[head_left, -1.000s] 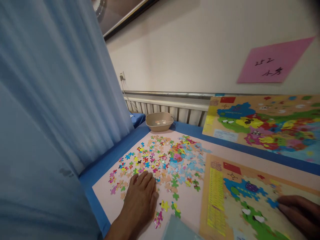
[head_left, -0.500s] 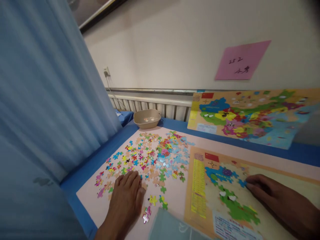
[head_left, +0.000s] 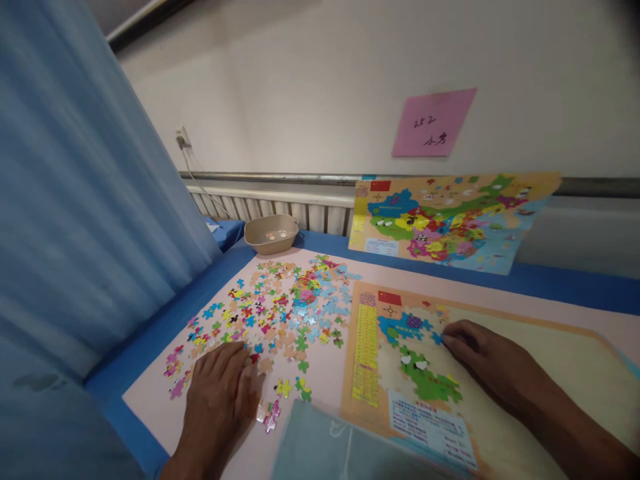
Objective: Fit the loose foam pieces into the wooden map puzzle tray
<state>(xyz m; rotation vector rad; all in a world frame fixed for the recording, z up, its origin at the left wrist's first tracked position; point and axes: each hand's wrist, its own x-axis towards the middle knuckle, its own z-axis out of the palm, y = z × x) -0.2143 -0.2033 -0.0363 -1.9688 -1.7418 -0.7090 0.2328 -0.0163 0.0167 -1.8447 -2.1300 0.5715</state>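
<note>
My right hand (head_left: 483, 353) is over the part-filled map puzzle board (head_left: 365, 400), thumb and forefinger pinching a small blue puzzle piece (head_left: 437, 339) at the edge of the joined blue pieces (head_left: 400, 328). Below them on the board lies a joined green section (head_left: 430, 383) with white animals. My left hand (head_left: 217, 387) rests low over the pink sheet (head_left: 150, 400), fingers curled and close together. At its fingertips shows a red puzzle piece (head_left: 254, 359), partly hidden by the fingers. Loose puzzle pieces (head_left: 280, 307) of many colours spread beyond that hand.
A beige basket (head_left: 273, 237) with a few pieces stands at the back. A colourful reference map (head_left: 440, 227) leans by the wall. A grey-blue sheet (head_left: 320, 440) lies in front, a blue curtain (head_left: 75, 200) hangs at the left, and a pink note (head_left: 434, 123) is on the wall.
The view has swung right. My left fingers have drawn in and shifted slightly right, and the red puzzle piece now shows beside them. My right hand stays at the blue puzzle piece.
</note>
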